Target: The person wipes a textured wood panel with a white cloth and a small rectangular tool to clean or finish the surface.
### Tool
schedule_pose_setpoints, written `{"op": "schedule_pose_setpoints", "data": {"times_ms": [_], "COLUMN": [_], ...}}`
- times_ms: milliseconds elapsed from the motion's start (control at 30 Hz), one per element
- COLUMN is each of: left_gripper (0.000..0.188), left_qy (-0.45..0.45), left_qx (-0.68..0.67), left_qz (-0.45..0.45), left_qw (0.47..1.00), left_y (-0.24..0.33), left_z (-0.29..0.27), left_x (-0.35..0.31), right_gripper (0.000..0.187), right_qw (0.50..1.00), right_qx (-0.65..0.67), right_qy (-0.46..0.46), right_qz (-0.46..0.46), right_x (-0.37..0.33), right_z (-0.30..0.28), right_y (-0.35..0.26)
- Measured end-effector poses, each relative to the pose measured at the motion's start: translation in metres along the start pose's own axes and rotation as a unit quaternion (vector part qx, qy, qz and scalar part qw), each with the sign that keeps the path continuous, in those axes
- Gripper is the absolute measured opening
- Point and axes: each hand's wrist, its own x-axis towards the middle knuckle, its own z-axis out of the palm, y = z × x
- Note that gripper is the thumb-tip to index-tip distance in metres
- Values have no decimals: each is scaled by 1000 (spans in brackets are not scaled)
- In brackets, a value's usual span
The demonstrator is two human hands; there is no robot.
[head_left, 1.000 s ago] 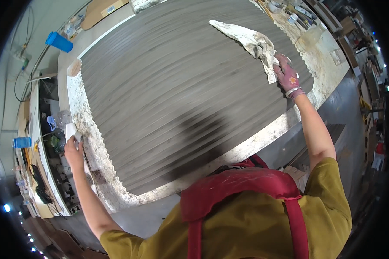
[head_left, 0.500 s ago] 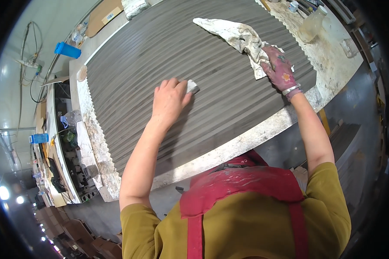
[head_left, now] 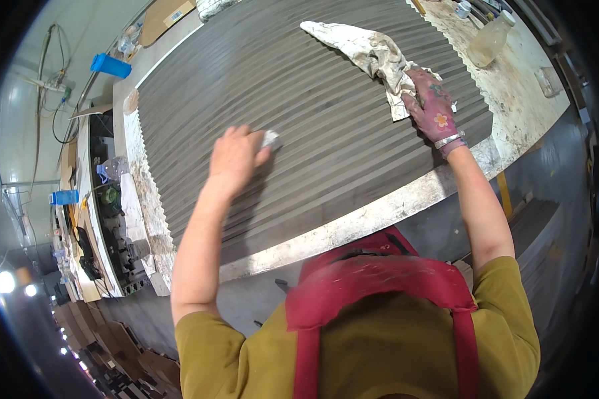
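A large dark grey ribbed panel (head_left: pixel 299 100) lies flat on a stained white workbench (head_left: pixel 379 213). My left hand (head_left: pixel 234 159), bare, presses a small white pad (head_left: pixel 270 138) against the panel's ribs near the middle. My right hand (head_left: pixel 434 108), in a pink flowered glove with a metal bracelet at the wrist, rests on the end of a crumpled, stained white rag (head_left: pixel 369 56) at the panel's right part. The rag trails away toward the far side.
A cloudy plastic bottle (head_left: pixel 489 40) stands on the bench at the far right. A blue cylinder (head_left: pixel 110 65) lies at the far left corner. Shelves with clutter (head_left: pixel 106 219) and a cable run along the left. Stacked boards (head_left: pixel 123 359) lie on the floor lower left.
My left hand came from the bench's left edge to the panel's middle with the white pad. The right hand stays on the rag.
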Motion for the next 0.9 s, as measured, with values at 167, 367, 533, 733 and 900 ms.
{"op": "schedule_pose_setpoints", "data": {"times_ms": [167,367,533,733,900], "left_gripper": [27,28,29,37,42], "left_qy": [37,40,185,297,286], "left_qx": [-91,24,-40,-97,-97], "left_qz": [-41,-23,-201,-300,-231], "left_qw": [994,999,961,901,925], "left_y": [-14,-25,-105,-17,55], "left_z": [5,12,-8,47,82], "left_x": [-11,-24,-141,-253,-219], "right_gripper": [46,50,51,56,52], "right_qw": [1000,1000,1000,999,997], "right_qx": [-20,-4,15,-9,-14], "right_qy": [3,-13,-16,-25,-52], "right_qz": [22,15,-11,-45,-54], "right_x": [-2,0,-4,1,4], "right_z": [-1,7,12,13,12], "right_y": [-3,-6,19,7,11]}}
